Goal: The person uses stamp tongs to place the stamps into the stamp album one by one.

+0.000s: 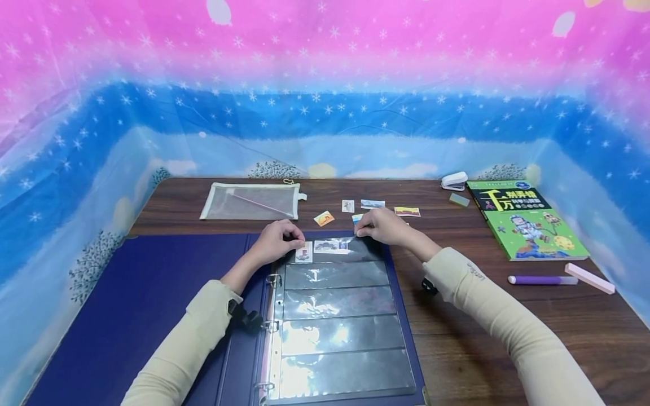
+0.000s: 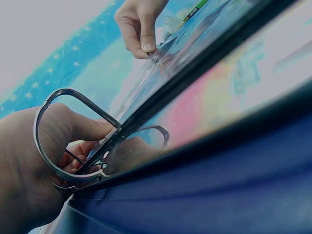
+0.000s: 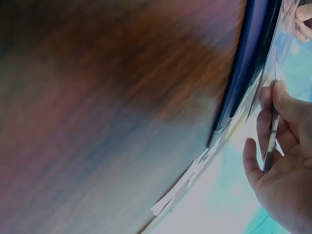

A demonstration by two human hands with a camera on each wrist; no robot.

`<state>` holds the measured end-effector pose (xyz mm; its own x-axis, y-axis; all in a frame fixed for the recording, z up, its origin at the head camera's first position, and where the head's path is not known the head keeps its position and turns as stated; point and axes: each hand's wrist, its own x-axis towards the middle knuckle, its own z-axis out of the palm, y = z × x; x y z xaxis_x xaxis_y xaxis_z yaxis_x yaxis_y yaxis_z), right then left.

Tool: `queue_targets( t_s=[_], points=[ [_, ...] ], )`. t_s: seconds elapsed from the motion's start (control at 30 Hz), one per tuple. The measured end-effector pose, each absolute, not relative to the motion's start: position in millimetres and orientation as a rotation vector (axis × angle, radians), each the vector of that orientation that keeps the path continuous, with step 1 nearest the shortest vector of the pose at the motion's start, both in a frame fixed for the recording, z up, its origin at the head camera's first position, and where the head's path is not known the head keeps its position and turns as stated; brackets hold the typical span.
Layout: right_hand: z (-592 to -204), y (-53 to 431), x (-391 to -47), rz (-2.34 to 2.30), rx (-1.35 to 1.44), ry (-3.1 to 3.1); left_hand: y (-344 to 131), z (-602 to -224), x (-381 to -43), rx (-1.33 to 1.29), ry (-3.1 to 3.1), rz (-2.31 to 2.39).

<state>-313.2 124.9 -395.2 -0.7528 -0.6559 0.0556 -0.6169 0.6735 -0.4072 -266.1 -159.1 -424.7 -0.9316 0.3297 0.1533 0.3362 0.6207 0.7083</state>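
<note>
A stamp album (image 1: 152, 316) lies open, with a black page of clear strip pockets (image 1: 337, 276) on its rings. My left hand (image 1: 276, 243) pinches the page's upper left edge, thumb on top and fingers behind, as the left wrist view shows. Next to its fingertips, a stamp (image 1: 304, 252) sits in the top strip, with more pale stamps (image 1: 327, 246) to its right. At the page's upper right, my right hand (image 1: 377, 225) holds slim metal tweezers (image 3: 272, 141), their tips at the page's top edge. A blue-and-yellow stamp (image 1: 358, 219) lies partly hidden by that hand.
Several loose stamps (image 1: 347, 206) lie beyond the album. A mesh zip pouch (image 1: 251, 202) with a thin stick inside is at the back left. On the right are a stapler (image 1: 454, 181), an eraser (image 1: 459, 199), a green book (image 1: 528, 221), a purple marker (image 1: 542, 280) and a pink bar (image 1: 589, 278).
</note>
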Motion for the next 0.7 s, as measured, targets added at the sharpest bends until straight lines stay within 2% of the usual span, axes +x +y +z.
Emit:
queue_targets(
  t_s=[0.57, 0.7],
  points=[
    [-387, 126, -330, -0.517, -1.204, 2.729, -159, -424, -266, -0.579, -2.824, -1.253],
    [-392, 124, -333, -0.546, -1.318, 2.69, -160, -425, -266, -0.582, -2.831, -1.239]
  ],
)
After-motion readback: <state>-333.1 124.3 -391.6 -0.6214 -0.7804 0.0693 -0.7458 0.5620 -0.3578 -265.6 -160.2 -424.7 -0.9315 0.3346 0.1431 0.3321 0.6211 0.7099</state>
